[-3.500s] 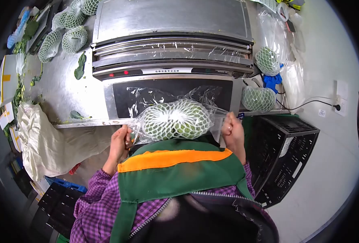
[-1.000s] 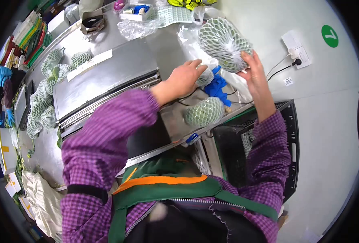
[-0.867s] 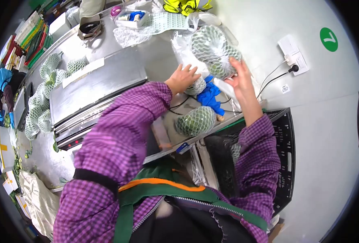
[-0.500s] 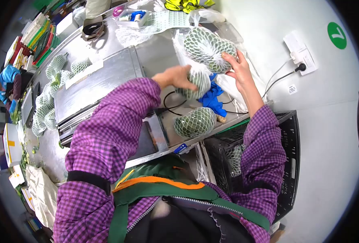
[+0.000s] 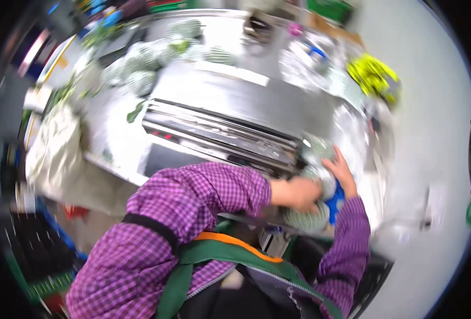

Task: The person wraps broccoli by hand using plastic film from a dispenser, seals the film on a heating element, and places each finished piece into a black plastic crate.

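Note:
Blur softens the whole view. My right hand [image 5: 346, 174] is against a green fruit in white foam netting [image 5: 316, 147] at the right of the steel bench, its thumb and fingers at the fruit's side. Just below is another netted fruit [image 5: 322, 178]. My left hand [image 5: 299, 194] reaches across beside it, its fingers smeared by motion. Under that hand, near the bench's front edge, lies a third netted fruit [image 5: 307, 217]. Crumpled blue material [image 5: 335, 203] sits between the fruit and my right wrist.
A flat metal machine [image 5: 219, 141] occupies the middle of the bench. Several netted fruits [image 5: 142, 58] lie at the back left. Plastic wrap [image 5: 349, 127] and a yellow bundle [image 5: 373, 77] are at the right. A dark crate [image 5: 365, 276] stands below, by the wall.
The view has swung left, so the bench contents appear shifted right. My right hand has come down with the netted fruit, closer to my left hand and the other fruits.

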Demonstrator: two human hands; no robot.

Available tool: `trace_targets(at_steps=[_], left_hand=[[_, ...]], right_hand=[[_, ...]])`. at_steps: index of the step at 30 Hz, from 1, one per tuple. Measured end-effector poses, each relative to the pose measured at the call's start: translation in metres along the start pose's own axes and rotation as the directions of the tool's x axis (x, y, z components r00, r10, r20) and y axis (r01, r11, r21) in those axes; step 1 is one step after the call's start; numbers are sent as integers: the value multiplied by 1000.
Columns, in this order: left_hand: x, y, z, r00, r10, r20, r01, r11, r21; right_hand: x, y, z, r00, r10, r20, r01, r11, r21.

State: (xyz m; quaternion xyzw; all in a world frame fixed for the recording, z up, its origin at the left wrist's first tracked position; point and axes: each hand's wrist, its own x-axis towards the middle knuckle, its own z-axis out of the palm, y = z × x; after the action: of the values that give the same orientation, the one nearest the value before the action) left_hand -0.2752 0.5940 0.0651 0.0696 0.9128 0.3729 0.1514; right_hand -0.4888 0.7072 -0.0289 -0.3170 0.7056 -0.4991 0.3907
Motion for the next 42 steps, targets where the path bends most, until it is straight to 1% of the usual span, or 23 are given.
trace_targets(at_steps=[2,4,5,6,7,8,9,10,12,14,16,18,20,24,25,28,30,31,32,34,36,38,42], left_hand=[[-54,4,-26,966,212,-147,-228,968,-100],[-101,-16,-47,908,321,-269,-362,925,-117],[-122,-34,-49,744,377,-552,-473,880,-36],[-148,-49,-68,714,328,-619,-476,875,-85],[-179,-60,-95,737,218,-639,-403,901,-159],[-203,-86,-107,669,86,-739,-319,930,-180],[-233,-105,-126,571,-35,-820,-237,949,-206],[-261,-130,-137,519,-304,-798,-118,900,-420],[-303,-203,-146,190,-482,-855,-115,854,-507],[-352,-261,-159,37,-674,-737,-154,725,-671],[-385,-301,-170,-9,-862,-507,-422,463,-779],[-410,-353,-176,-1,-900,-435,-501,377,-779],[-431,-390,-191,-206,-923,-324,-462,384,-799],[-477,-471,-236,-281,-902,-328,-440,425,-791],[-485,-488,-248,-279,-902,-329,-444,425,-789],[-501,-527,-274,-57,-963,-265,-355,268,-896],[-496,-541,-277,-14,-963,-270,-390,254,-885],[-495,-544,-275,-34,-957,-289,-458,272,-846],[-493,-544,-271,-23,-959,-281,-458,260,-850],[-490,-528,-269,-113,-907,-407,-568,395,-722],[-492,-506,-271,-94,-834,-544,-625,475,-619],[-485,-465,-279,-17,-720,-694,-708,499,-500],[-428,-362,-287,154,-669,-727,-647,488,-586]], right_hand=[[-4,-6,-9,993,118,5,-118,993,15],[-6,-39,-6,970,214,-113,-236,941,-244],[-2,-55,-2,951,222,-216,-290,882,-371],[10,-66,1,959,208,-192,-269,880,-392],[23,-77,4,966,49,-256,-159,889,-430],[38,-89,9,944,-108,-310,-54,880,-471],[50,-118,31,949,-113,-293,-45,875,-483],[63,-165,73,952,-113,-283,7,936,-351],[90,-237,158,976,-126,-179,94,979,-179],[126,-285,243,991,-128,30,130,986,-107],[169,-315,327,968,-105,228,125,989,-74],[222,-324,406,913,-106,393,138,989,-54],[275,-324,478,868,-77,491,86,996,4],[376,-312,590,864,-14,503,53,997,-64],[398,-311,611,913,62,403,-3,989,-145],[449,-292,661,956,151,250,-85,962,-259],[459,-284,684,961,161,225,-86,947,-310],[455,-283,689,957,136,256,-91,980,-180],[448,-281,687,954,107,279,-98,994,-47],[437,-285,677,967,-122,224,162,972,-170],[413,-303,647,964,-160,213,191,972,-134],[360,-337,597,933,-214,289,168,970,175],[267,-342,480,934,-353,51,313,880,358]])
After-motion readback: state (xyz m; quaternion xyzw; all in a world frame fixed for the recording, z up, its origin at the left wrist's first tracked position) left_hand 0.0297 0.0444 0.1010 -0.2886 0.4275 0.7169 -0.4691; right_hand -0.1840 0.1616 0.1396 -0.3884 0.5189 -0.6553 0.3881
